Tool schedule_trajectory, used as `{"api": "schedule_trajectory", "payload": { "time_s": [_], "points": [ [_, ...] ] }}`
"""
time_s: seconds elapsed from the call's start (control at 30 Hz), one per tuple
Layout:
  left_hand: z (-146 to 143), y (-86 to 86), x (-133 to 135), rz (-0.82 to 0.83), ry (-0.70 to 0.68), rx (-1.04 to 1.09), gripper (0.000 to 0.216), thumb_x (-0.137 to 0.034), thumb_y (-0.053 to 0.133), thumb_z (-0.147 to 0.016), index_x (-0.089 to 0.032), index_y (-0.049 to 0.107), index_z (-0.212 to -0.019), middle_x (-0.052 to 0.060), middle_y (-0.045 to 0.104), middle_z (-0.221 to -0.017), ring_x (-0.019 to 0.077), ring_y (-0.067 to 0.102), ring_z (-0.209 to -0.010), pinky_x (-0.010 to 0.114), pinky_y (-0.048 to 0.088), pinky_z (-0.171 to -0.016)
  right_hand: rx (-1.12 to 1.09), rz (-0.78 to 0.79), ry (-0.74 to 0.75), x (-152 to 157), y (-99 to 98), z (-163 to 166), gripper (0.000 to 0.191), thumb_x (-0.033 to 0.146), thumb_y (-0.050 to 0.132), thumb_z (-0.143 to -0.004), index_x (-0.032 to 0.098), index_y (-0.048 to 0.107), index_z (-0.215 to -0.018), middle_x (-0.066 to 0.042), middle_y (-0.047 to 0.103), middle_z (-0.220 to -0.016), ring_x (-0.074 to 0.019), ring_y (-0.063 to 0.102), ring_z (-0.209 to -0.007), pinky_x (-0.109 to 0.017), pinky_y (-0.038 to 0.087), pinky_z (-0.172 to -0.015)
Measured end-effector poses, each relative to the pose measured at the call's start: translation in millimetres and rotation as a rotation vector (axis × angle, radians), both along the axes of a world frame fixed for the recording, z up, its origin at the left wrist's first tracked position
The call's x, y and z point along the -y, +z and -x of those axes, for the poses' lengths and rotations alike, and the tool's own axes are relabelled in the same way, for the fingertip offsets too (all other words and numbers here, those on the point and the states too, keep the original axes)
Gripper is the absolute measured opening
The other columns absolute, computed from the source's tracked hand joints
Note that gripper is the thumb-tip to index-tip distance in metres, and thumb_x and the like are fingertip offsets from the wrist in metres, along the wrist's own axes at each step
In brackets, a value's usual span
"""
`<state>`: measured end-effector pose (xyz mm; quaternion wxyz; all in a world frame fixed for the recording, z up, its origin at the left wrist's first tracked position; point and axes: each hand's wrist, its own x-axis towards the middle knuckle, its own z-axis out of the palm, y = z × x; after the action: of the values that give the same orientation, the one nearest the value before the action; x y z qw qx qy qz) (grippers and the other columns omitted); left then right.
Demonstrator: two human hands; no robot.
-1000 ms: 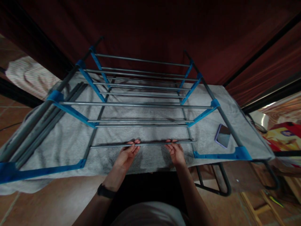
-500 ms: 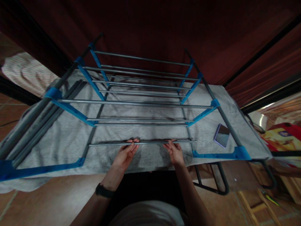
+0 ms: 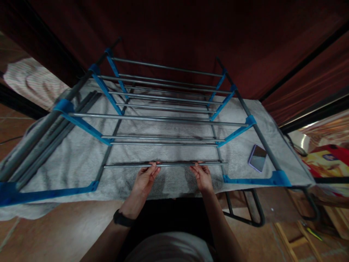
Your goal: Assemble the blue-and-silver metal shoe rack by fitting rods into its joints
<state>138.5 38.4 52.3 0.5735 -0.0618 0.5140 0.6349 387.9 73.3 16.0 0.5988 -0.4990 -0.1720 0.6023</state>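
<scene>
A thin grey metal rod (image 3: 174, 165) lies level across the near end of a rack, held by both hands. My left hand (image 3: 146, 177) pinches it left of its middle, and my right hand (image 3: 201, 176) pinches it on the other side. The rack (image 3: 163, 120) rests on its side, with grey tubes and several crossbars joined by blue plastic brackets. At the near end, a left bracket (image 3: 54, 193) and a right bracket (image 3: 251, 181) have no crossbar between them. The rod's ends look apart from both brackets.
The rack lies on a bed with a grey fleece cover (image 3: 169, 187). A phone (image 3: 257, 158) sits on the cover at right. Loose grey tubes (image 3: 58, 140) lie at left. A dark red curtain (image 3: 174, 32) hangs behind. A wooden frame (image 3: 297, 242) is on the tiled floor.
Both hands keep their grip on the rod, which has hardly moved. The whole view has shifted very slightly.
</scene>
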Motion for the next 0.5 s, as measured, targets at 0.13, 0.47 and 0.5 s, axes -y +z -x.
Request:
{"api": "schedule_trajectory", "payload": {
  "time_s": [0.13, 0.47, 0.5],
  "points": [
    [-0.2, 2.9, -0.1, -0.004, 0.001, 0.004, 0.024, 0.004, 0.087, -0.079, -0.017, 0.077, -0.075, 0.004, 0.085, -0.085, 0.0181, 0.083, -0.086, 0.028, 0.066, -0.085, -0.013, -0.004, -0.003, -0.4, 0.4, 0.9, 0.042, 0.038, 0.103, -0.063, 0.027, 0.074, -0.093, 0.001, 0.082, -0.087, -0.0205, 0.079, -0.082, -0.038, 0.068, -0.083],
    [6.4, 3.4, 5.7, -0.039, 0.048, -0.018, 0.017, 0.001, 0.080, -0.085, -0.016, 0.078, -0.084, 0.008, 0.086, -0.090, 0.0210, 0.085, -0.088, 0.033, 0.070, -0.084, -0.013, -0.023, -0.004, 0.5, -3.5, -0.7, 0.043, 0.043, 0.104, -0.066, 0.028, 0.074, -0.092, 0.003, 0.082, -0.087, -0.0190, 0.079, -0.081, -0.038, 0.068, -0.083],
    [8.7, 4.0, 6.1, -0.050, 0.065, -0.020, 0.018, 0.002, 0.080, -0.085, -0.016, 0.077, -0.084, 0.007, 0.086, -0.090, 0.0212, 0.085, -0.088, 0.033, 0.070, -0.084, -0.017, -0.017, -0.012, 0.8, -4.3, -1.5, 0.043, 0.043, 0.104, -0.065, 0.027, 0.074, -0.092, 0.003, 0.081, -0.086, -0.0186, 0.079, -0.081, -0.038, 0.069, -0.084]
  ]
}}
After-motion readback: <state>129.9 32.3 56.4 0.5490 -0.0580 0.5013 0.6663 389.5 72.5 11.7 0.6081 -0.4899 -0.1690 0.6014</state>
